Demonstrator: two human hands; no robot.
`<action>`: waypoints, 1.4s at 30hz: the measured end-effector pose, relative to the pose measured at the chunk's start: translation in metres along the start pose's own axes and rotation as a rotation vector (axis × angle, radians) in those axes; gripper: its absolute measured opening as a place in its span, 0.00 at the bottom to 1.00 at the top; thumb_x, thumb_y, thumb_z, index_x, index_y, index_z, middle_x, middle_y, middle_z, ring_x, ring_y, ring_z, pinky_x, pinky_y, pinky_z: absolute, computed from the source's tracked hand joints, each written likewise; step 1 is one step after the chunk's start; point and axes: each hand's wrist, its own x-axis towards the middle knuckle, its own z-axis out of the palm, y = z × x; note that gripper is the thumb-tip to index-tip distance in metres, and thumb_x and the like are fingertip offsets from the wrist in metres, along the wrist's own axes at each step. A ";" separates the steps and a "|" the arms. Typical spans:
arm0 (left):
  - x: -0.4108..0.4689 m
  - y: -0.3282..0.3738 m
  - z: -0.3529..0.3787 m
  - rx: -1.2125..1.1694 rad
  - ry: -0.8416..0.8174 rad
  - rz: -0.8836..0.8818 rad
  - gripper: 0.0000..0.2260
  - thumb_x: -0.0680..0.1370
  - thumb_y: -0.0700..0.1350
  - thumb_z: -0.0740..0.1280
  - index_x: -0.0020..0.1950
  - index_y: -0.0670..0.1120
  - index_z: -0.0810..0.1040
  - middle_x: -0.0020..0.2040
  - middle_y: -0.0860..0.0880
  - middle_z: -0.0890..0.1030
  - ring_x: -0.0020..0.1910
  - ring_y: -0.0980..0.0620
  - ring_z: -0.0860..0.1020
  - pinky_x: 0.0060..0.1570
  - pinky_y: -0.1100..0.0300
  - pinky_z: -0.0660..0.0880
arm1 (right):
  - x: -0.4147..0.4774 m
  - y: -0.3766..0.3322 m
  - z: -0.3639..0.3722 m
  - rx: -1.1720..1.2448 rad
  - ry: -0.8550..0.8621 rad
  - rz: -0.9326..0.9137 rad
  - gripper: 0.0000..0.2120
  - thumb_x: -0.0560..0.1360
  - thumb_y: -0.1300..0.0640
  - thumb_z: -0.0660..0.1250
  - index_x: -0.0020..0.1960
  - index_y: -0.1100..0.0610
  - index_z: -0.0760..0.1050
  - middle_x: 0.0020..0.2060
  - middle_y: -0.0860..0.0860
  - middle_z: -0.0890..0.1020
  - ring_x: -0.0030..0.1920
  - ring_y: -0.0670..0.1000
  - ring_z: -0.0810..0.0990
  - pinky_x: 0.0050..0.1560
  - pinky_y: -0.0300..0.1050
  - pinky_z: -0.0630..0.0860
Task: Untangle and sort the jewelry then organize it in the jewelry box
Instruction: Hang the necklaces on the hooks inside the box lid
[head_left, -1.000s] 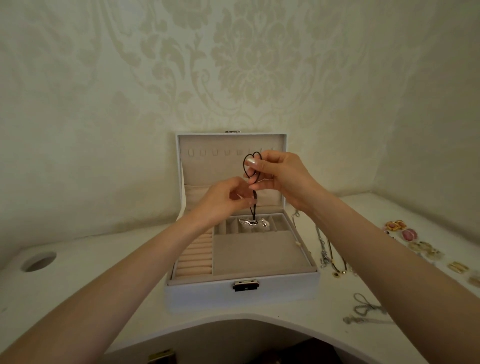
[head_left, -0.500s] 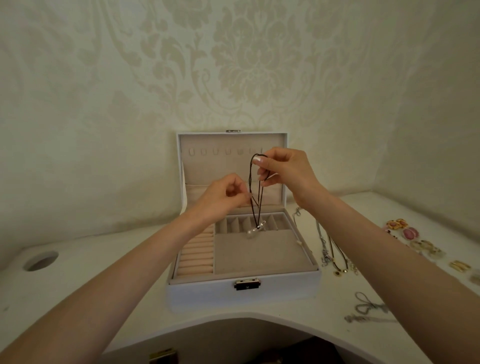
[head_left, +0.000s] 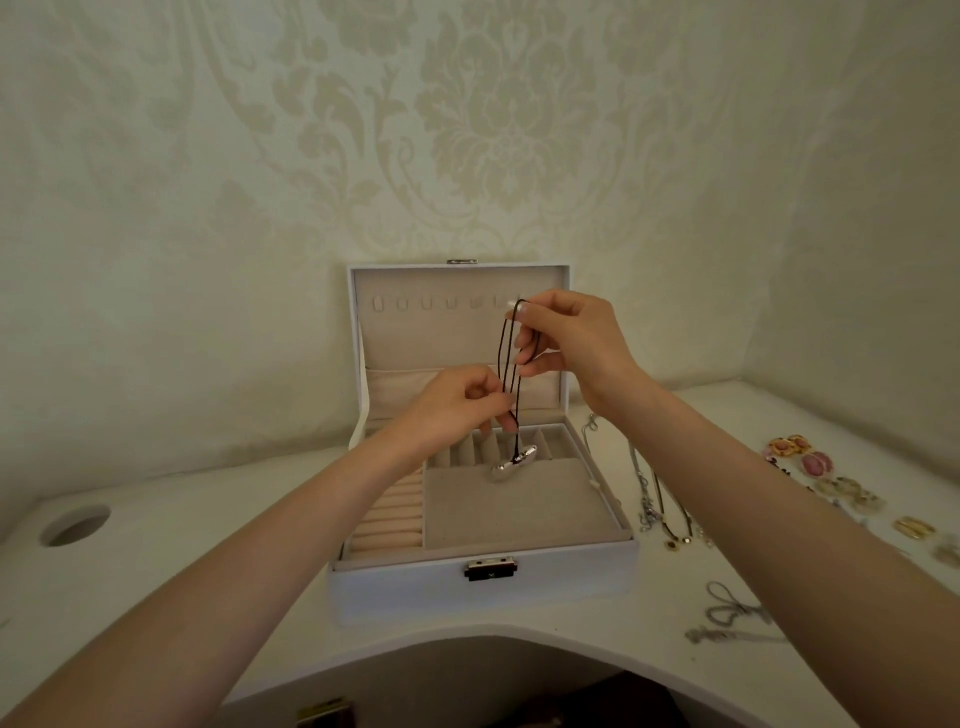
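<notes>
white desk (head_left: 156, 561): jewelry box (head_left: 483, 587), necklaces (head_left: 660, 499), earrings (head_left: 831, 478).

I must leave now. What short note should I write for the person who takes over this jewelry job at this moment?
Right hand pinches the top of the black cord necklace, near the hooks in the lid. Left hand pinches the cord lower down. Its silver pendant hangs low over the open jewelry box.
Done: this necklace is lifted free.
Left: stow it, then sort the chains beside the box and the earrings further right.
</notes>
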 end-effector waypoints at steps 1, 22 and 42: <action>-0.001 0.001 0.002 0.001 0.019 -0.006 0.10 0.77 0.38 0.64 0.35 0.46 0.73 0.28 0.57 0.79 0.24 0.64 0.71 0.28 0.73 0.66 | -0.001 0.000 0.000 0.002 0.008 0.005 0.04 0.75 0.64 0.66 0.42 0.63 0.76 0.29 0.56 0.77 0.25 0.50 0.77 0.25 0.41 0.77; 0.017 0.016 0.000 -0.748 0.004 -0.633 0.10 0.78 0.46 0.66 0.38 0.45 0.76 0.30 0.53 0.74 0.25 0.60 0.65 0.20 0.72 0.60 | -0.029 0.009 0.008 0.116 0.028 0.199 0.24 0.79 0.48 0.59 0.31 0.62 0.72 0.25 0.57 0.75 0.22 0.53 0.76 0.24 0.43 0.75; 0.020 0.014 -0.051 -0.309 0.200 -0.358 0.07 0.77 0.44 0.67 0.40 0.44 0.79 0.26 0.54 0.77 0.23 0.61 0.65 0.18 0.72 0.57 | -0.021 0.045 0.002 -0.260 0.169 0.306 0.13 0.72 0.65 0.65 0.56 0.58 0.71 0.47 0.53 0.75 0.44 0.50 0.75 0.42 0.45 0.76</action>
